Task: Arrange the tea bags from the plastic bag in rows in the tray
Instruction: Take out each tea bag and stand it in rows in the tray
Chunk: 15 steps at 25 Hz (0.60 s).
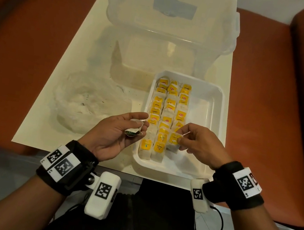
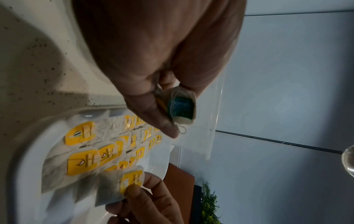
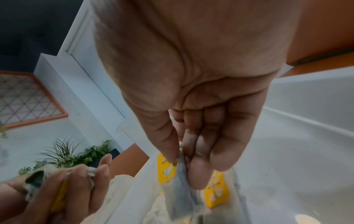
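Observation:
A white tray on the table holds three rows of tea bags with yellow tags along its left side. My right hand pinches one yellow-tagged tea bag at its top, hanging over the near end of the third row; the wrist views show the same tea bag and its grey pouch. My left hand, palm up beside the tray's left rim, holds a small bunch of tea bags, one with a green tag. The crumpled plastic bag lies to the left.
A large clear storage box and a clear lid stand behind the tray. The tray's right half is bare. Red-brown cushions flank the white table. The tray reaches the table's front edge.

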### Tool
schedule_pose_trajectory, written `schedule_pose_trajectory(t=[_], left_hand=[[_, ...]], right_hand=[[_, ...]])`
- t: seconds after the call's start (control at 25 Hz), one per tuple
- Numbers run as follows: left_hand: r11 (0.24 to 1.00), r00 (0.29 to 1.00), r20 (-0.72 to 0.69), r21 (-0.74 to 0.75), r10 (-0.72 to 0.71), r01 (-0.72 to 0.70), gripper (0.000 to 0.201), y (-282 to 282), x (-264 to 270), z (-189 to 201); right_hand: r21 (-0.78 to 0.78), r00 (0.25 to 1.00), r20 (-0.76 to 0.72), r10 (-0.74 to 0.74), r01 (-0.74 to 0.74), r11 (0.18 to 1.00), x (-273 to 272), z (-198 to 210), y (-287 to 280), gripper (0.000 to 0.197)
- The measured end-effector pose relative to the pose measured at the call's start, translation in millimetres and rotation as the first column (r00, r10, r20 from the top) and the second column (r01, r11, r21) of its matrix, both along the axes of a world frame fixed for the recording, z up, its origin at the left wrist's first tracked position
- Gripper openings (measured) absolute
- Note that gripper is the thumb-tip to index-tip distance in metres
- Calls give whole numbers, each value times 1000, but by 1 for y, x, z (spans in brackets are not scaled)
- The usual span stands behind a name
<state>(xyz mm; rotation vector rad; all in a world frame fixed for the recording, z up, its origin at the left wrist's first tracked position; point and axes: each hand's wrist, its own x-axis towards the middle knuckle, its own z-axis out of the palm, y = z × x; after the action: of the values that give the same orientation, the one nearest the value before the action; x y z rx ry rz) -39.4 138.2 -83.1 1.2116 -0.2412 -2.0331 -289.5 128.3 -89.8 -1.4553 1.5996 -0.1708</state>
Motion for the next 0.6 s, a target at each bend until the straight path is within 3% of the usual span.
schedule_pose_trajectory(t=[0.24,0.4,0.6], left_hand=[[999,1000,-1,10,30,-30,23,2,5,1],[999,999,4,14,36,-36,23,7,7,2],[999,999,3,13,48,-48,22,12,10,2]], right_hand=[[157,963,-178,204,-177,972,4,-10,9,7],[141,951,-269,150,-115,983,8,-20,12,6],[120,972,-229,53,-26,992,11,-21,14,10]])
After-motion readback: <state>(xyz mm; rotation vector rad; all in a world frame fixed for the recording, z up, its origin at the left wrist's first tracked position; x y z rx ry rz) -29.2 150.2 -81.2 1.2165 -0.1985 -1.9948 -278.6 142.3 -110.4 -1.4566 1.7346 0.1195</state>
